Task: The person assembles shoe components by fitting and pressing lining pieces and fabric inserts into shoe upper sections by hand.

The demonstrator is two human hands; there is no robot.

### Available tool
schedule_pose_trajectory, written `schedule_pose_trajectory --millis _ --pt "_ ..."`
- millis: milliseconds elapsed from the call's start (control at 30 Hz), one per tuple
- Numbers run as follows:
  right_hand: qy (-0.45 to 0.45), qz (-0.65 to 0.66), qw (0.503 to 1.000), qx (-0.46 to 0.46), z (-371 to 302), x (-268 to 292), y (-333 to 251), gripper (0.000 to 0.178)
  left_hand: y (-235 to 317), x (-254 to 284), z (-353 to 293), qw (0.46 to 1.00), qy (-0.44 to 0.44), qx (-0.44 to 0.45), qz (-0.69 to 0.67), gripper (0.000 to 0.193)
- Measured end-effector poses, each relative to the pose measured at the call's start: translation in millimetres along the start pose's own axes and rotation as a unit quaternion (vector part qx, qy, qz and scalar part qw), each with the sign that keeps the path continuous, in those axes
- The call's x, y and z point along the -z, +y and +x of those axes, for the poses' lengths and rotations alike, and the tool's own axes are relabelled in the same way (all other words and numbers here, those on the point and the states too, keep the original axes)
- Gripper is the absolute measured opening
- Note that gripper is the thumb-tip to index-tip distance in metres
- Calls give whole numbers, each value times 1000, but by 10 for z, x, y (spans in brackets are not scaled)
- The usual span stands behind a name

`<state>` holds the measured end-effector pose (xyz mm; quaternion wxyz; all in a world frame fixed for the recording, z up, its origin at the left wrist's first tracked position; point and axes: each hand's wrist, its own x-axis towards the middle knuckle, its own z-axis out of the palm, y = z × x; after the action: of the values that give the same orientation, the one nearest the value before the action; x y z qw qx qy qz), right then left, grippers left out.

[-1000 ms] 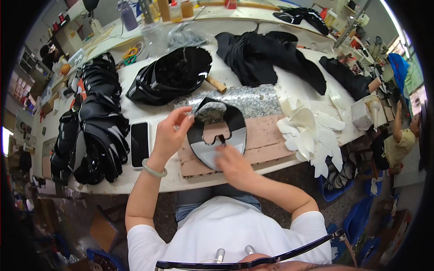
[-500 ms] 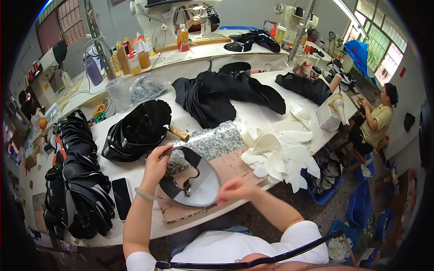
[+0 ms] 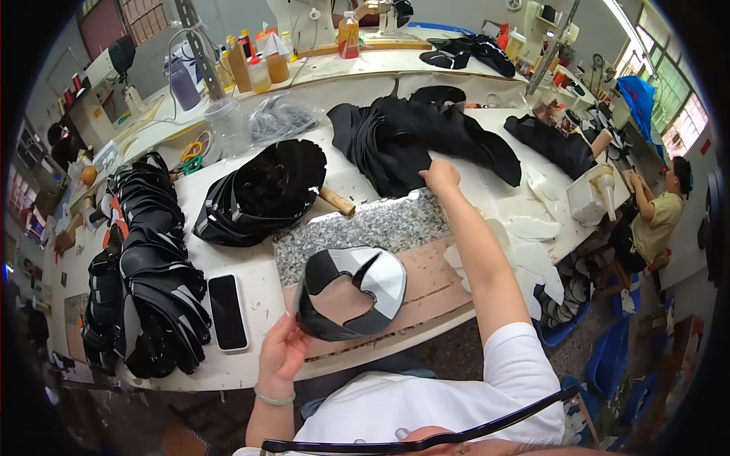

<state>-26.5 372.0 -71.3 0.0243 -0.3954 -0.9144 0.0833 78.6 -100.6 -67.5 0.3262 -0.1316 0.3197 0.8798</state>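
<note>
My left hand [image 3: 281,348] grips the lower left edge of a shoe upper [image 3: 323,315], black and grey with a white lining piece on its right side. The upper is curved into a ring with an open middle, tilted over a pinkish board [image 3: 433,292]. My right hand [image 3: 442,176] is stretched out to the near edge of a pile of black cut pieces [image 3: 388,148]. Its fingers are curled together at that edge, seemingly pinching a black piece; the fingertips are partly hidden. A speckled stone slab [image 3: 342,232] lies between the two hands.
Rolled black uppers [image 3: 258,194] and a long stack of them [image 3: 156,266] stand at left, beside a phone [image 3: 227,313]. A wooden handle [image 3: 337,201] lies near the slab. White pieces [image 3: 525,258] lie at right. A co-worker [image 3: 658,216] sits far right.
My right hand has moved from beside the upper, up and away to the black pile. My left hand has shifted to the upper's lower left edge, and the upper has turned. The view has shifted.
</note>
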Motion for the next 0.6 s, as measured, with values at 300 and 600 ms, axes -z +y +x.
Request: schedule_pose_trajectory --millis 300,600 --pt "269 235 919 170 10 225 -82 13 -181 136 -96 972 -95 44 -210 24" --pt "56 598 778 186 -332 1309 126 22 -203 145 -307 972 -145 -24 -184 29"
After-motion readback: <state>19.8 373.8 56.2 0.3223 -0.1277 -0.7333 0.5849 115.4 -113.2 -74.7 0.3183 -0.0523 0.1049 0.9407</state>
